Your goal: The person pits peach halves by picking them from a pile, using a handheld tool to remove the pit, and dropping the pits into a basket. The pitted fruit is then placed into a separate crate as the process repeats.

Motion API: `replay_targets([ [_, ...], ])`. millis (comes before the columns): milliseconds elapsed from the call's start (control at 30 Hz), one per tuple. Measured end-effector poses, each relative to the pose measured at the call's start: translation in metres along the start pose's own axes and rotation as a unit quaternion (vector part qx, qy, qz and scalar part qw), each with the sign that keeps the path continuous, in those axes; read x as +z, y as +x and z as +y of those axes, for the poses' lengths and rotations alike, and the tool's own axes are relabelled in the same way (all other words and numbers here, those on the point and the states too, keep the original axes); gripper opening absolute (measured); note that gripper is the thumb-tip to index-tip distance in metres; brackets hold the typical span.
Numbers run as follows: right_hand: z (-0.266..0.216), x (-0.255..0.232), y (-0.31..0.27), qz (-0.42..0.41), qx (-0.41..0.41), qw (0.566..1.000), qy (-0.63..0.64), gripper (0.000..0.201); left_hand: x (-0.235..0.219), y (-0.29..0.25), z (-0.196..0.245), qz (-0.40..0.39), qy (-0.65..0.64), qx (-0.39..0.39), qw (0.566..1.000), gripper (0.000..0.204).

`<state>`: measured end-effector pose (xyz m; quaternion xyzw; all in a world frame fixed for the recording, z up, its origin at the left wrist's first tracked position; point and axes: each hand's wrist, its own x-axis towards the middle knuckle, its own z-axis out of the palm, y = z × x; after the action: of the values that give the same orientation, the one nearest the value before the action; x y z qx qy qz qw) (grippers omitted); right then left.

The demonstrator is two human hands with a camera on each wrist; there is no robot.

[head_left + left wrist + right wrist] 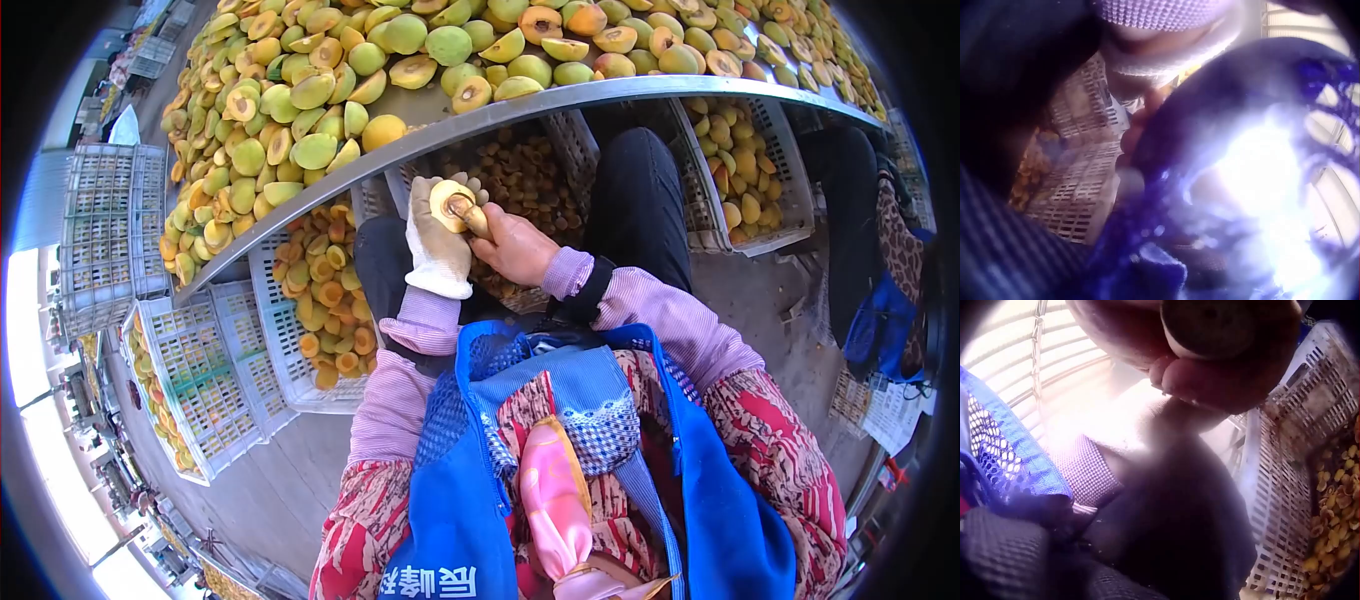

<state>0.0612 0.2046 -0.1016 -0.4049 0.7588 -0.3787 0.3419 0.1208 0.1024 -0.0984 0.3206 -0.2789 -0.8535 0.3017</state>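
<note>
In the head view my gloved left hand [437,238] holds a halved yellow peach [441,196], its cut face turned up. My bare right hand [522,248] grips a short pitting tool by its wooden handle [482,222]; the tool's end is at the brown pit hollow of the peach half. From the right wrist, the round butt of the handle [1207,328] shows between curled fingers [1210,381]. Sleeve, apron and glare hide most of the left hand in the left wrist view.
A metal-rimmed table [560,97] heaped with peach halves [315,90] curves ahead. Beneath it stand plastic crates, one with orange halves [325,290] at left, another with yellow fruit [735,170] at right. Between the knees is a crate of small brown pieces [530,175]. Stacked crates [112,225] stand far left.
</note>
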Motion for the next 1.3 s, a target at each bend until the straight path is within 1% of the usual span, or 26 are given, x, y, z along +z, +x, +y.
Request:
replay_targets([
  [67, -0.012, -0.005, 0.0, 0.013, -0.019, 1.0, 0.004, 0.035, -0.002, 0.003, -0.002, 0.014, 0.015, -0.001, 1.0, 0.028],
  [133, -0.024, -0.015, 0.001, -0.085, 0.097, 0.981, 0.148, 0.031, -0.004, 0.008, -0.006, -0.03, 0.065, 0.058, 0.996, 0.035],
  [167, -0.022, -0.014, 0.002, -0.085, 0.101, 0.98, 0.149, 0.031, -0.006, 0.008, -0.008, -0.03, 0.066, 0.054, 0.996, 0.035],
  [267, -0.016, -0.012, 0.007, -0.106, 0.082, 0.978, 0.163, 0.027, -0.004, 0.008, -0.008, -0.034, 0.117, 0.167, 0.978, 0.033],
  [333, -0.012, -0.011, 0.01, -0.165, 0.092, 0.964, 0.185, 0.026, -0.002, 0.007, -0.002, -0.045, 0.146, 0.155, 0.976, 0.033],
  [367, -0.004, -0.006, 0.012, -0.166, 0.094, 0.964, 0.187, 0.026, -0.003, 0.005, 0.0, -0.055, 0.175, 0.145, 0.972, 0.034],
  [400, 0.007, 0.002, 0.015, -0.145, 0.046, 0.972, 0.179, 0.025, -0.005, 0.007, -0.002, -0.031, 0.151, 0.1, 0.983, 0.037],
  [433, 0.013, 0.005, 0.016, -0.123, -0.004, 0.978, 0.171, 0.023, -0.004, 0.007, 0.0, -0.03, 0.151, 0.099, 0.983, 0.037],
  [467, 0.001, -0.007, 0.015, -0.123, -0.004, 0.978, 0.171, 0.023, -0.001, 0.007, 0.002, -0.017, 0.104, 0.041, 0.994, 0.038],
  [500, -0.01, -0.023, 0.012, -0.177, 0.064, 0.964, 0.188, 0.021, 0.0, 0.008, 0.004, -0.003, 0.056, -0.017, 0.998, 0.04],
  [533, -0.017, -0.033, 0.009, -0.231, 0.131, 0.942, 0.204, 0.019, 0.001, 0.009, 0.004, -0.015, 0.047, -0.022, 0.999, 0.042],
  [567, -0.014, -0.035, 0.008, -0.232, 0.131, 0.942, 0.204, 0.019, 0.001, 0.008, 0.004, -0.013, 0.046, -0.022, 0.999, 0.042],
  [633, -0.01, -0.039, 0.006, -0.315, 0.19, 0.853, 0.371, 0.015, 0.003, 0.005, 0.008, -0.056, 0.135, -0.009, 0.989, 0.044],
  [667, -0.009, -0.038, 0.004, -0.322, 0.207, 0.828, 0.41, 0.01, 0.006, 0.004, 0.007, -0.041, 0.153, 0.005, 0.987, 0.045],
  [700, -0.005, -0.039, 0.002, -0.321, 0.207, 0.828, 0.41, 0.01, 0.006, 0.002, 0.007, -0.043, 0.153, 0.005, 0.987, 0.045],
  [767, -0.001, -0.046, 0.001, -0.403, 0.218, 0.722, 0.518, 0.01, 0.006, 0.001, 0.011, -0.141, 0.183, -0.009, 0.973, 0.045],
  [800, 0.0, -0.047, -0.002, -0.401, 0.231, 0.704, 0.539, 0.014, 0.004, 0.0, 0.012, -0.14, 0.182, -0.008, 0.973, 0.045],
  [867, -0.002, -0.048, -0.007, -0.396, 0.232, 0.715, 0.527, 0.014, 0.003, 0.0, 0.013, -0.185, 0.123, -0.06, 0.973, 0.039],
  [900, -0.004, -0.048, -0.008, -0.39, 0.231, 0.727, 0.516, 0.015, 0.0, 0.0, 0.014, -0.184, 0.123, -0.056, 0.974, 0.039],
  [967, 0.0, -0.046, -0.01, -0.394, 0.221, 0.739, 0.5, 0.016, -0.006, -0.003, 0.012, -0.237, 0.285, 0.096, 0.924, 0.031],
  [1033, 0.004, -0.046, -0.013, -0.431, 0.229, 0.728, 0.482, 0.016, -0.008, -0.006, 0.017, -0.248, 0.319, 0.109, 0.908, 0.026],
  [1067, 0.006, -0.046, -0.014, -0.448, 0.219, 0.708, 0.5, 0.017, -0.005, -0.008, 0.024, -0.288, 0.301, 0.056, 0.907, 0.026],
  [1100, 0.007, -0.046, -0.018, -0.449, 0.218, 0.707, 0.5, 0.017, -0.004, -0.012, 0.028, -0.326, 0.283, 0.002, 0.902, 0.026],
  [1133, 0.006, -0.048, -0.019, -0.465, 0.195, 0.694, 0.514, 0.016, -0.001, -0.016, 0.029, -0.334, 0.234, -0.009, 0.913, 0.027],
  [1233, 0.009, -0.048, -0.021, -0.49, 0.155, 0.668, 0.538, 0.013, 0.009, -0.025, 0.036, -0.342, 0.214, -0.032, 0.914, 0.031],
  [1300, 0.01, -0.047, -0.02, -0.503, 0.136, 0.656, 0.547, 0.011, 0.013, -0.029, 0.035, -0.333, 0.214, -0.013, 0.918, 0.039],
])
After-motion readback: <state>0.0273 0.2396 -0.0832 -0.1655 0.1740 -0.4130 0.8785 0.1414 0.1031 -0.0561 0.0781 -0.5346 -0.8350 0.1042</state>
